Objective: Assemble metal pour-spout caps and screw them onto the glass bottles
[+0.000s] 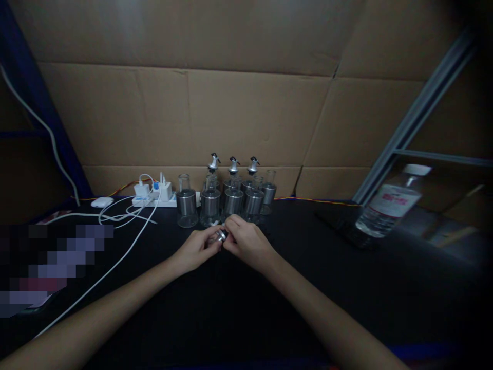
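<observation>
We see two bare hands, which meet above the middle of the black table, in front of a group of bottles. The left hand is almost closed: its thumb and its fingers have hold of a small metal piece, silver with a dark part, which is in the narrow space between the two hands. The right hand has its fingers bent together at the right end of this piece, but its fingertips are partly hidden, so we cannot tell if they pinch it or only touch it. Just beyond the hands, toward the far edge of the table, we count five glass bottles with metal bands and open necks; behind them three silver pourers with black tips sit upright on other bottles. Along the far edge, to the left of the bottles, we find a white power strip with white chargers, and a white cable runs from there toward the near left corner. Near the right edge stands a water bottle with a white cap, well apart from the hands.
</observation>
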Demonstrator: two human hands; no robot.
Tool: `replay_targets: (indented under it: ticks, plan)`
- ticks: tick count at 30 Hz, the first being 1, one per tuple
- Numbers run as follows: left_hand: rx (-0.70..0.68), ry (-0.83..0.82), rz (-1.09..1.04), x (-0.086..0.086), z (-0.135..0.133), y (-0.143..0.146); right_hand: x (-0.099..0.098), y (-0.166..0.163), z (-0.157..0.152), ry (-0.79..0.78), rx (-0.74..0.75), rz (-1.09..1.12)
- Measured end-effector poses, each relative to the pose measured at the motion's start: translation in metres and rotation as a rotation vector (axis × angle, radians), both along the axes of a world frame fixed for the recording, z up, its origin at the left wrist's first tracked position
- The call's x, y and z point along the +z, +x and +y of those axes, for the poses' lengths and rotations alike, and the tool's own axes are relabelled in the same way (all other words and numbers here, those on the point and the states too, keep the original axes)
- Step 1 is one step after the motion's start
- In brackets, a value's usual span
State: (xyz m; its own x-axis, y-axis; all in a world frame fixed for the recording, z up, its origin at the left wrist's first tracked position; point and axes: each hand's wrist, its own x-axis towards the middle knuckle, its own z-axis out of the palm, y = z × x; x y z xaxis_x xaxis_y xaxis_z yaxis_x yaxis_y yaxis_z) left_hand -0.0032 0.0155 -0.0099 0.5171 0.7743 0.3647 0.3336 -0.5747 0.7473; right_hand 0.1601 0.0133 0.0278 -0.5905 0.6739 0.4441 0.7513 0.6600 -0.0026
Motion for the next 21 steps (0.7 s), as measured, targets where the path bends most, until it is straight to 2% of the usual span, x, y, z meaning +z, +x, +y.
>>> replay_targets:
  ticks: [12, 21]
  plan:
    - [-0.071, 0.038, 0.066, 0.0023, -0.0016, -0.0036, 0.0045, 0.0072, 0.0026, -0.067, 0.115, 0.019]
    - [-0.034, 0.101, 0.104, 0.0057, -0.0041, -0.0027, 0.0059, 0.0099, 0.007, -0.127, 0.228, 0.155]
